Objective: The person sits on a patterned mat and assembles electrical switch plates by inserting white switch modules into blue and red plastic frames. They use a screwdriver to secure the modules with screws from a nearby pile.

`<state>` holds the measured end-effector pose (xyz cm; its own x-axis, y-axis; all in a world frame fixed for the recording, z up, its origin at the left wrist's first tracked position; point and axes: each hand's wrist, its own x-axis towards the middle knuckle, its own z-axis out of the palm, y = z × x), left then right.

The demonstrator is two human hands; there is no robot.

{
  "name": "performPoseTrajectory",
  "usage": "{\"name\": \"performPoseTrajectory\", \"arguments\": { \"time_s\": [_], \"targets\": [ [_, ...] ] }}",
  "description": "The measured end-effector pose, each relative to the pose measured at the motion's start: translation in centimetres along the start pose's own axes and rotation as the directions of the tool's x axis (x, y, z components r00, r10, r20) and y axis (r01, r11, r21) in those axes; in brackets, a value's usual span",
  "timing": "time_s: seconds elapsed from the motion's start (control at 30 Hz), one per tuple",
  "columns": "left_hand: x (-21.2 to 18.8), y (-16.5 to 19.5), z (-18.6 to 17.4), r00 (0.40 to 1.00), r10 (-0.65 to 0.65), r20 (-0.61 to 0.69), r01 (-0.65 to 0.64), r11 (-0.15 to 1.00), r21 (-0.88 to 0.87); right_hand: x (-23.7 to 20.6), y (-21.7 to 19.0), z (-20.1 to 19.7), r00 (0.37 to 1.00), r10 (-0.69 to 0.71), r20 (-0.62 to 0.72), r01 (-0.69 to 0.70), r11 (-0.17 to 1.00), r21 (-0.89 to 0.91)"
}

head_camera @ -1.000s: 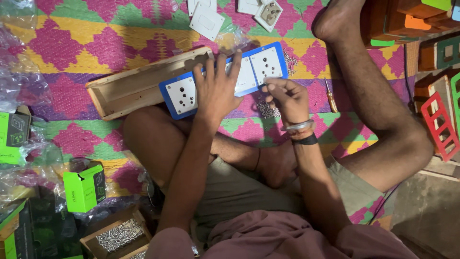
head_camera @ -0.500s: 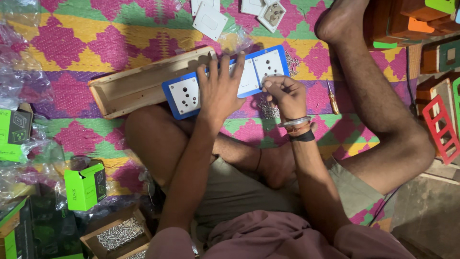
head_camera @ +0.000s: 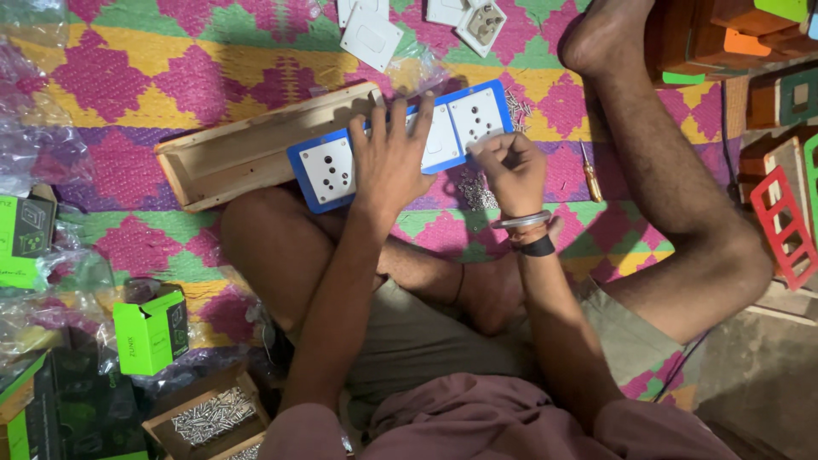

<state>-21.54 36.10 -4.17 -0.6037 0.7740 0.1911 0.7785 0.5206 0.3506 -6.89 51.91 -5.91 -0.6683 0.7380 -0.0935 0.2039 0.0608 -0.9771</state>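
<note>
Pressing left hand (head_camera: 390, 158) flat on blue switch plate (head_camera: 341, 166); right hand (head_camera: 509, 170) pinched at edge.

We see a small bright green carton (head_camera: 152, 330) with a dark printed side standing on the patterned mat at the lower left. At the left edge lies another green carton (head_camera: 24, 238) with a black panel, partly cut off by the frame. In the bottom left corner sits a larger black and green box (head_camera: 60, 413), half hidden under clear plastic bags (head_camera: 38, 145) that spread along the left side. Beside it an open brown cardboard box (head_camera: 209, 417) holds a heap of silver screws.
</note>
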Motion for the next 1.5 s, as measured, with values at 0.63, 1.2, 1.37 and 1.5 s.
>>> {"name": "performPoseTrajectory", "arguments": {
  "time_s": [0.63, 1.2, 1.37, 1.5],
  "targets": [
    [-0.1, 0.2, 0.0, 0.998, -0.058, 0.004, 0.058, 0.998, -0.033, -1.3, 1.0, 2.9, 0.909, 0.404, -0.104, -0.381, 0.905, 0.188],
    [0.0, -0.5, 0.3, 0.993, -0.106, 0.045, 0.109, 0.992, -0.059, -1.4, 3.1, -1.5, 0.930, 0.361, 0.064, -0.351, 0.829, 0.435],
    [0.0, -0.5, 0.4, 0.995, -0.100, 0.004, 0.100, 0.993, -0.056, -2.6, 2.7, -5.2, 0.894, 0.372, 0.251, -0.449, 0.751, 0.484],
    [-0.1, -0.4, 0.4, 0.996, -0.082, 0.033, 0.084, 0.994, -0.070, -3.0, 3.3, -5.3, 0.893, 0.406, 0.194, -0.450, 0.824, 0.344]
  ]
}}
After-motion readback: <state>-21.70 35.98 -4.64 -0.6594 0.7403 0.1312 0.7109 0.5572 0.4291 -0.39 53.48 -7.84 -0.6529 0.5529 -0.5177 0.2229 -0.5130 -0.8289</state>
